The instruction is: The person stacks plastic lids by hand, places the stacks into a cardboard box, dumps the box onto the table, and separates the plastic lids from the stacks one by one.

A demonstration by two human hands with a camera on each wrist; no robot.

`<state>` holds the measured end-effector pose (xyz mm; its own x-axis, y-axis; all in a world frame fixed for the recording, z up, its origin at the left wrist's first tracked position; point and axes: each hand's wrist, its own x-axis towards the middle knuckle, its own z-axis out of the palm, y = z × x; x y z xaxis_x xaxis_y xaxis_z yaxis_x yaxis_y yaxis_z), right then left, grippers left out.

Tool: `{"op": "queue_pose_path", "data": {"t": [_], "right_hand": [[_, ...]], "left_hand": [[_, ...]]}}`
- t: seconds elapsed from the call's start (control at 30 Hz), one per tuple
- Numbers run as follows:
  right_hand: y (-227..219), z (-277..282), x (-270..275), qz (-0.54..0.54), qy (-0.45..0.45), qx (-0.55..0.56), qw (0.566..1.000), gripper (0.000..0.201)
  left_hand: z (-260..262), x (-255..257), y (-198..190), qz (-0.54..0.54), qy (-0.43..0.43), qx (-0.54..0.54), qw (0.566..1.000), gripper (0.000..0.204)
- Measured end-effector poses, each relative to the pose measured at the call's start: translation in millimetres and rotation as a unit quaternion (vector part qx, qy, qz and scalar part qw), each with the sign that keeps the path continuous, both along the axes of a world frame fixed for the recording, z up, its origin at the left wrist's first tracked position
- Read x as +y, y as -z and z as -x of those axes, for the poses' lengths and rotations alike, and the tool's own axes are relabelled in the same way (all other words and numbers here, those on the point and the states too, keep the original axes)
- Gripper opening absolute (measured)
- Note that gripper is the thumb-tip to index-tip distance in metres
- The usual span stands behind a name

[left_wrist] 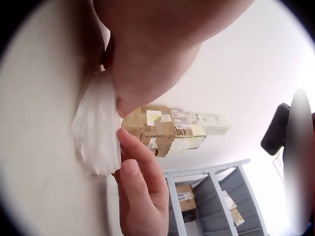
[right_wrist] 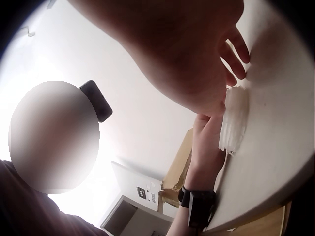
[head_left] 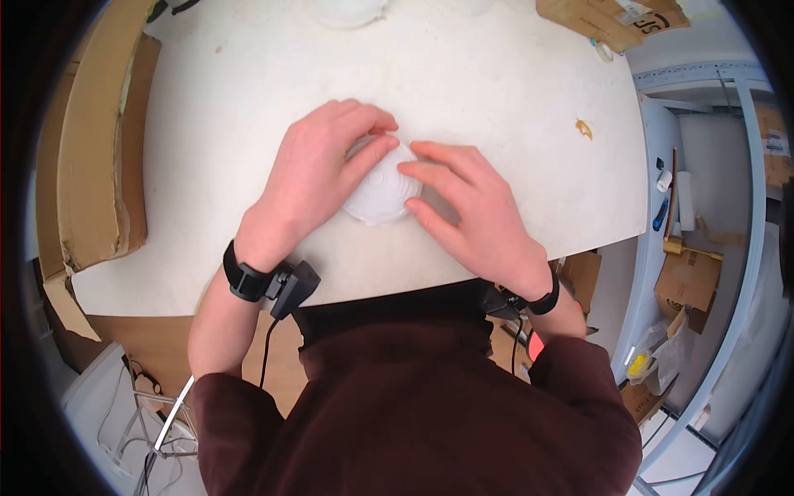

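A round stack of thin, translucent white plastic pieces (head_left: pixel 380 192) with ridged, layered edges lies on the white table. My left hand (head_left: pixel 318 161) arches over its left and far side, the thumb lying across the top and the other fingers bent beyond the rim. On the opposite side, my right hand (head_left: pixel 488 211) spreads loosely bent fingers, their tips at the right rim. In the left wrist view, the stack (left_wrist: pixel 96 130) shows uneven, pleated layers, with right fingertips beside its upper face. The right wrist view shows the stack (right_wrist: pixel 234 120) low against the tabletop, partly hidden behind my right hand.
A long cardboard box (head_left: pixel 103 157) stands along the table's left edge. Another carton (head_left: pixel 608 21) is at the far right, near a tape roll (head_left: pixel 604 52). An orange-brown scrap (head_left: pixel 585 129) lies on the right. Grey shelving (head_left: pixel 748 248) stands beyond the right edge.
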<state>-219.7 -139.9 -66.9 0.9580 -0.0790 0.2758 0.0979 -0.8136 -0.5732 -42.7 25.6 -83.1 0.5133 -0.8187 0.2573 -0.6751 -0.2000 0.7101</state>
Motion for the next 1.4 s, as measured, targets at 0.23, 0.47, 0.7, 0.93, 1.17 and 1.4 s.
{"op": "queue_pose_path", "data": {"t": [0.23, 0.47, 0.7, 0.93, 1.17, 1.4], "right_hand": [[-14, -5, -11, 0.005, -0.027, 0.04, 0.999, 0.033], [-32, -80, -81, 0.043, 0.046, 0.008, 0.998, 0.024], [-12, -186, -138, 0.243, 0.148, -0.056, 0.957, 0.019], [0, -197, -146, 0.305, 0.145, -0.066, 0.939, 0.011], [-27, -157, -148, 0.26, 0.131, -0.153, 0.944, 0.008], [-49, -86, -115, 0.147, 0.152, -0.14, 0.967, 0.011]], "left_hand": [[11, 0, -7, -0.015, -0.006, -0.001, 1.0, 0.007], [12, -1, -4, 0.012, -0.002, -0.035, 0.999, 0.007], [11, 7, -5, -0.003, 0.006, 0.012, 1.0, 0.007], [9, 13, -13, 0.008, 0.036, 0.043, 0.998, 0.022], [-1, 26, -30, -0.071, 0.125, 0.024, 0.989, 0.039], [-7, 39, -45, -0.105, 0.158, 0.078, 0.979, 0.08]]}}
